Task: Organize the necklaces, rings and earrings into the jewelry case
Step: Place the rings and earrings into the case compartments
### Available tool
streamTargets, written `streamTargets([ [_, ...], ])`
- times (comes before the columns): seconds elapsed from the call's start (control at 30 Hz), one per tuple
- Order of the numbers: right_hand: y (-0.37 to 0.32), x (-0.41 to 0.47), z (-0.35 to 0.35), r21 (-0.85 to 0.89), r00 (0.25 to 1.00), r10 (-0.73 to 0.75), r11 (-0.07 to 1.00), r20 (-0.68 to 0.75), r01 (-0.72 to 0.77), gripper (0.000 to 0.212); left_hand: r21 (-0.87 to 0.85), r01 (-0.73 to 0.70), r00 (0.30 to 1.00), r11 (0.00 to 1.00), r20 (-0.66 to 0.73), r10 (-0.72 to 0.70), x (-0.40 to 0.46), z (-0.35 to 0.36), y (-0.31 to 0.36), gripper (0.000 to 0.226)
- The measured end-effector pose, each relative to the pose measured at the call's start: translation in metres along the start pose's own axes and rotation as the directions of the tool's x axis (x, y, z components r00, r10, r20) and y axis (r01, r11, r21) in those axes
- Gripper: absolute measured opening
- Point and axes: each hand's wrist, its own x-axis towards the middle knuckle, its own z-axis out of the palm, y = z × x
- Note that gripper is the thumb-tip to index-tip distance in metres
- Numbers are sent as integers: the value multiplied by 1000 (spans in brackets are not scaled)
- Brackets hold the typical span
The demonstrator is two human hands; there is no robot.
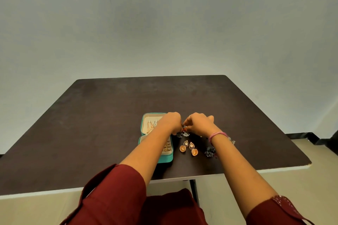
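Note:
An open teal jewelry case (165, 159) lies on the dark table (109, 124), its cream lining holding a few gold pieces. My left hand (171, 121) reaches over the case. My right hand (198, 123) is just right of it. Both hands pinch a pair of silver dangling earrings (185, 132) between them, just right of the case. A pair of gold dome earrings (188, 149) lies on the table below the hands. Dark beaded earrings (210, 151) lie beside my right forearm. A small silver piece (232, 140) sits beyond the right wrist.
The table's near edge (210, 176) runs under my forearms and its right corner (309, 162) is close to the jewelry. A plain wall stands behind the table. A pink band (217, 136) circles my right wrist.

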Motion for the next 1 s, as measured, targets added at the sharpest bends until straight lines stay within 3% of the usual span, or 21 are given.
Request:
streamTargets([
  [0.17, 1, -8, -8, 120, 1000, -1, 993, 23, -1, 10, -73, -14, 999, 997, -43, 11, -2, -4, -3, 26],
  [0.37, 1, -18, -21, 244, 996, -39, 968, -82, 58, 6, -229, -92, 980, 969, -195, 47, -23, -23, -9, 30],
  [0.53, -3, -30, -30, 482, 974, -138, 851, -177, 208, 10, -455, -198, 933, 868, -358, 25, -52, -35, -19, 23],
  [0.73, -18, -45, -33, 659, 958, -135, 701, -252, 272, 16, -704, -336, 902, 625, -431, -1, -84, -41, -36, 16],
  [0.9, -32, -57, -29, 824, 963, -108, 500, -246, 267, 12, -882, -314, 931, 351, -358, -66, -103, -43, -48, 16],
  [1.0, -39, -61, -28, 858, 967, -90, 446, -238, 253, 14, -941, -279, 945, 190, -305, -122, -110, -39, -56, 16],
])
